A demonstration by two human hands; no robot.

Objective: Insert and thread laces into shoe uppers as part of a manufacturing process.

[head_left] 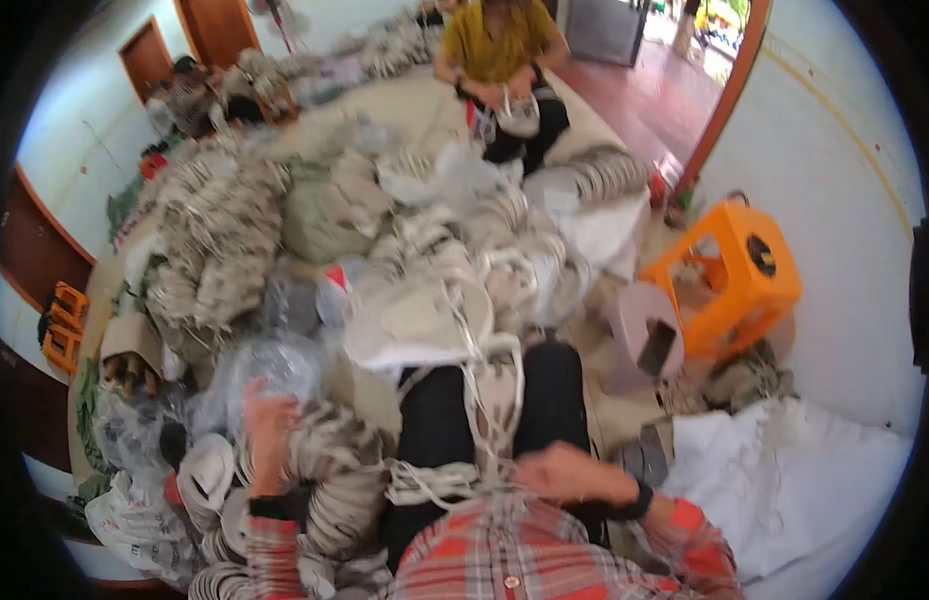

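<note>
My left hand (271, 425) is raised over a stack of beige hats (334, 455) at my left, beside clear plastic bags (269, 370). Its fingers look apart and a little blurred, and I make out nothing in them. My right hand (564, 472) is closed at the right of my lap, pinching a white cord (504, 462). A bundle of white cords (424, 483) lies across my thighs. A beige strip with white cord loops (496, 395) runs between my legs. Just beyond my knees sits a wide-brimmed beige hat (419, 320).
Piles of beige hats (219, 225) spread over the floor. Another person (499, 45) sits ahead, handling a pale item. An orange stool (739, 270) and a small mauve stool (634, 335) with a phone (659, 347) stand right. White sheeting (784, 480) lies near the wall.
</note>
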